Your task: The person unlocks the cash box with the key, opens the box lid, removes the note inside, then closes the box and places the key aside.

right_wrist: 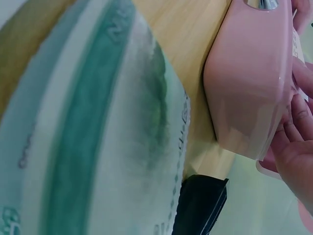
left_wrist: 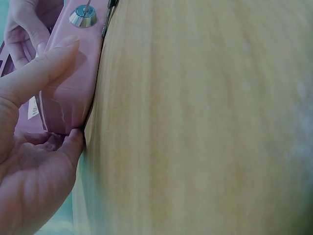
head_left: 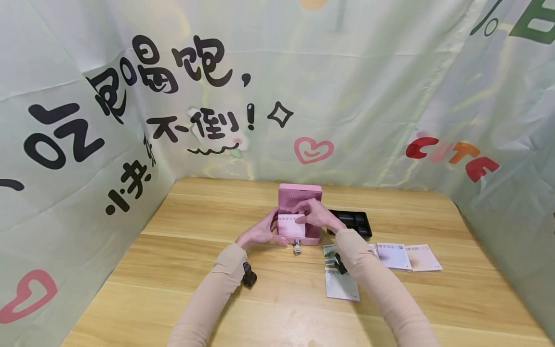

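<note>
A pink cash box stands on the wooden table with its lid raised at the back. A key ring hangs from its front lock. My left hand grips the box's front left corner, thumb on the front wall and fingers curled at the side. Above the opening, my right hand pinches a pale pink stack of banknotes that lies in the box. In the right wrist view, that hand's fingers bend over the box rim, and the stack is mostly hidden.
Behind the right forearm lies a black compartment tray. Green notes, a blue-white stack, a peach stack and a pale stack lie at the right. A printed curtain closes off the back and sides.
</note>
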A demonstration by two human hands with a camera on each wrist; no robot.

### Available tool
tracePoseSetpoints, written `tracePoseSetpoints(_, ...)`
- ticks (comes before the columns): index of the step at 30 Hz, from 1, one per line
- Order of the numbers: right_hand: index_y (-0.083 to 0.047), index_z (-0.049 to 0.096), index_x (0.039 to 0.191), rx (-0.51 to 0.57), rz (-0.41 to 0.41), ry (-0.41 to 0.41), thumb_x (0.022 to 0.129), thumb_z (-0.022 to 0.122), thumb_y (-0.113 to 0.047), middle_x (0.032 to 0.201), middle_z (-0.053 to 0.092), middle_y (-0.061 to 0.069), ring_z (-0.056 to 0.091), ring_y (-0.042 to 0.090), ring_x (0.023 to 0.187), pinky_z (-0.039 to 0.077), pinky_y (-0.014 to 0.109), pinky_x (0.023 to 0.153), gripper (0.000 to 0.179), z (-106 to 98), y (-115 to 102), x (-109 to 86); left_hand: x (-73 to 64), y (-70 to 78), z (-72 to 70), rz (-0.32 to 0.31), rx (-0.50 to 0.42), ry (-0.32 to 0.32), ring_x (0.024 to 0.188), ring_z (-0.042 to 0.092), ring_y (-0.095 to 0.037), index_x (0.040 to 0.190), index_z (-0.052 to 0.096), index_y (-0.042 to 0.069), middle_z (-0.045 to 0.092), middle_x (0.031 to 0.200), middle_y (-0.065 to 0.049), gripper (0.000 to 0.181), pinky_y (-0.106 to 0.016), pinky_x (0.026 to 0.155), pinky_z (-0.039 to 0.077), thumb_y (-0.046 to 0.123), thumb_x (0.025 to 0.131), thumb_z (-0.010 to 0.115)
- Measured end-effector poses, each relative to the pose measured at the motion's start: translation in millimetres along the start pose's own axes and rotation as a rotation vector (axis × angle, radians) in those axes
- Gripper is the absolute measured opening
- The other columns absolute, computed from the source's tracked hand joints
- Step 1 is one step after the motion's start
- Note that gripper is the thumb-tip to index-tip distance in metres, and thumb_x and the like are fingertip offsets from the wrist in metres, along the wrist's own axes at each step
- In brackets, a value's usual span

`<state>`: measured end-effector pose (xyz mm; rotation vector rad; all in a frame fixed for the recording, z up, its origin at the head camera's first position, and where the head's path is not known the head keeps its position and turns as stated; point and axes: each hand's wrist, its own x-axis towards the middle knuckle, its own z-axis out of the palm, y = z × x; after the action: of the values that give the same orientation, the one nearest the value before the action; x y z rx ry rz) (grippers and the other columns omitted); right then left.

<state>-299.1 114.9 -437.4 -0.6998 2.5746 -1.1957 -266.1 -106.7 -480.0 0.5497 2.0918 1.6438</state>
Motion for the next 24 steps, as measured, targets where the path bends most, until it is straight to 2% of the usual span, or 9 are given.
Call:
tracePoseSetpoints(6,0.002,0.072,0.106,0.022,-0.028,0.033,0.086,0.074,-0.001,0.093,0.073,0.015,0.064,0.014,0.079,0.058,0.028,0.073,0.020,-0.7,-0.5,-4.0,-1.0,0.1,0.5,-0.015,0.006,-0.003,0.159,0.005,-0.031,0.161,-0.005,0.005,-0.001,0.171,-0.018,0.117,-0.042,0.132,0.011,-0.005,0.079,0.078)
tracePoseSetpoints(12,0.003,0.071,0.105,0.014,-0.078,0.099,0.087,0.072,-0.001,0.098,0.074,0.019,0.068,0.021,0.087,0.057,0.029,0.079,0.019,-1.4,-1.8,-10.3,-1.6,-1.2,0.0,0.008,0.011,-0.004,0.158,0.007,-0.035,0.161,-0.004,0.003,0.000,0.170,-0.020,0.117,-0.045,0.132,0.013,-0.005,0.078,0.079)
tracePoseSetpoints(18,0.003,0.069,0.108,0.092,-0.051,0.153,0.090,0.069,0.000,0.100,0.072,0.020,0.066,0.015,0.080,0.056,0.023,0.071,0.018,-2.1,-4.7,-17.6,-2.3,-0.5,0.4,-0.021,0.044,0.015,0.158,0.010,-0.037,0.161,-0.003,0.004,0.000,0.170,-0.021,0.119,-0.047,0.132,0.014,-0.002,0.077,0.080)
tracePoseSetpoints(24,0.003,0.069,0.111,0.174,-0.065,0.202,0.090,0.068,0.000,0.105,0.071,0.023,0.064,0.011,0.076,0.056,0.020,0.068,0.021,-3.5,-8.8,-27.8,-0.4,-1.5,0.0,-0.031,0.086,0.036,0.157,0.013,-0.037,0.162,0.000,0.006,0.005,0.170,-0.020,0.120,-0.048,0.131,0.015,0.000,0.075,0.082)
